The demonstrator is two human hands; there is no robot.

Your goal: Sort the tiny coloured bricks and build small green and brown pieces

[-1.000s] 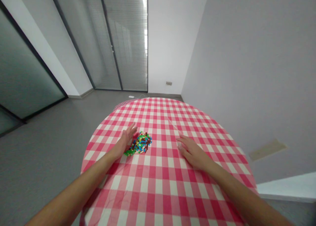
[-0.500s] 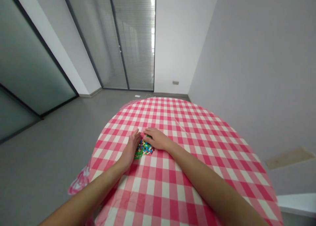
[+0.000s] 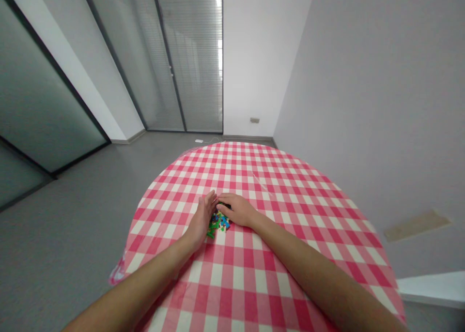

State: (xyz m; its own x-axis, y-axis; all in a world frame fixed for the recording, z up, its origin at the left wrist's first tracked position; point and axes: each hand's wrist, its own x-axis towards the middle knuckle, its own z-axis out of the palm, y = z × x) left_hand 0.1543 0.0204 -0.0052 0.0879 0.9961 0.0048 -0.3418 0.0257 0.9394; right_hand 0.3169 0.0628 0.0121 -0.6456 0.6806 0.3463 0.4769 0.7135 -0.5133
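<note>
A small heap of colourful building bricks (image 3: pixel 220 222), mostly green, blue and white, lies on the checked tablecloth (image 3: pixel 240 269). Along the heap's left side stands my left hand (image 3: pixel 202 219), palm turned inward and fingers stretched out. My right hand (image 3: pixel 238 210) curves round the far right side of the heap, its fingers extended toward the left fingertips. Both hands touch or nearly touch the bricks and hide part of them. Neither hand grips a piece that I can see.
The red and white cloth covers a rounded table. Beyond it are a grey floor (image 3: pixel 90 191), glass partitions (image 3: pixel 189 70) with blinds, and a plain wall (image 3: pixel 363 104) close on the right. A white power strip (image 3: pixel 199 141) with a cable lies on the floor.
My left hand has moved right, closer to my right hand, and the bricks between them are bunched more tightly. The camera view has shifted slightly.
</note>
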